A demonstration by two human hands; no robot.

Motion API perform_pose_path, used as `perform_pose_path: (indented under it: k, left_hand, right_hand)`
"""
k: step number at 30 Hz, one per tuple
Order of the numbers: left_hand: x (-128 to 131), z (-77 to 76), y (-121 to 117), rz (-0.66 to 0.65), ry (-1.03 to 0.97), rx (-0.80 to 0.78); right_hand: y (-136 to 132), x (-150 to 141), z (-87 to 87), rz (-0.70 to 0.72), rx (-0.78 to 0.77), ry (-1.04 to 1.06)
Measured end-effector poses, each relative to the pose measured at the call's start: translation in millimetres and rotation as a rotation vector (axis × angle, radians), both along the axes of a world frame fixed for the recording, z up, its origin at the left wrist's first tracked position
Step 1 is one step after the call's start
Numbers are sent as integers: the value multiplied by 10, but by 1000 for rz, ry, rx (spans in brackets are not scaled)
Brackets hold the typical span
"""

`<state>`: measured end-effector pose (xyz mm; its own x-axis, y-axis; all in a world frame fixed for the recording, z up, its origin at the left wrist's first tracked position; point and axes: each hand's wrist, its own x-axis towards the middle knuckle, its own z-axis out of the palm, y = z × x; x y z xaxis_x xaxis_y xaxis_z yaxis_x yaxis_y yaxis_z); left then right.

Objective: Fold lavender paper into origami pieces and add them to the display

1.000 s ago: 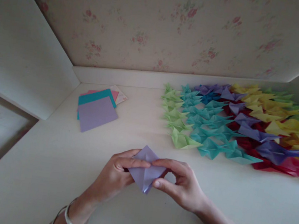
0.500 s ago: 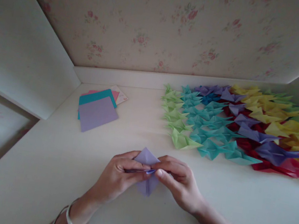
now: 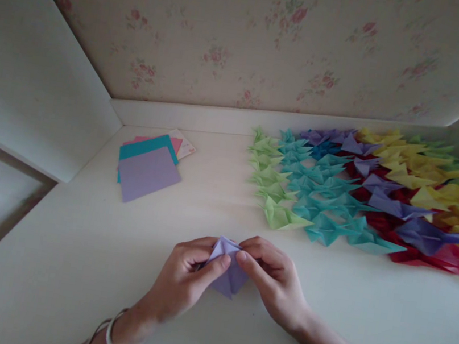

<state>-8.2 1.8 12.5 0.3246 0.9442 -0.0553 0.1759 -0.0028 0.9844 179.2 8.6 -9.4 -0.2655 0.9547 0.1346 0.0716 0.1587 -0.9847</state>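
Observation:
A small piece of folded purple origami paper (image 3: 232, 279) is held between both hands above the near middle of the table. My left hand (image 3: 188, 272) pinches its left side, thumb on the front face and fingers behind. On the opposite side, my right hand (image 3: 274, 279) grips the upper right edge between thumb and index finger. Creases run down the paper's face, and its lower tip points toward me. Part of the paper's back is hidden by the fingers.
On the white table (image 3: 81, 265), a stack of paper sheets (image 3: 149, 174), purple on top, lies at the back left. Rows of folded paper cranes (image 3: 330, 190) in green, teal, purple, red and yellow cover the back right. A floral wall (image 3: 232, 40) rises behind.
The paper's upper point, which stood up above the fingers, now sits lower and folded toward me. My left thumb has moved up onto its front. Both hands keep hold.

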Motion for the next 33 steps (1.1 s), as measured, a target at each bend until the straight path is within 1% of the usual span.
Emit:
perform_pose_path:
  k: [3, 6, 12, 14, 17, 19, 22, 24, 30, 33]
  left_hand:
    - [12, -7, 4, -4, -16, -20]
    - [15, -29, -1, 10, 17, -34]
    - [-12, -67, -18, 66, 14, -92]
    - [-16, -48, -8, 49, -3, -70]
    - [-12, -16, 12, -3, -20, -26]
    - [-5, -13, 19, -17, -35, -14]
    - [0, -39, 15, -6, -30, 4]
    - [-2, -59, 8, 5, -16, 14]
    - [-12, -46, -9, -42, -32, -23]
    - [-10, -42, -17, 11, 17, -49]
  right_hand:
    - [0, -7, 3, -13, 12, -12]
    - [-8, -4, -14, -48, 7, -35]
    - [-15, 0, -71, -118, -122, 19]
    - [3, -2, -74, -151, -138, 63]
    - [33, 2, -62, -189, -117, 141]
    - [39, 8, -51, -168, -86, 152]
    - [25, 13, -43, -96, -22, 96]
    - [13, 12, -42, -73, 11, 54]
    - [19, 5, -44, -92, -2, 43]
    - [22, 8, -54, -111, -18, 57]
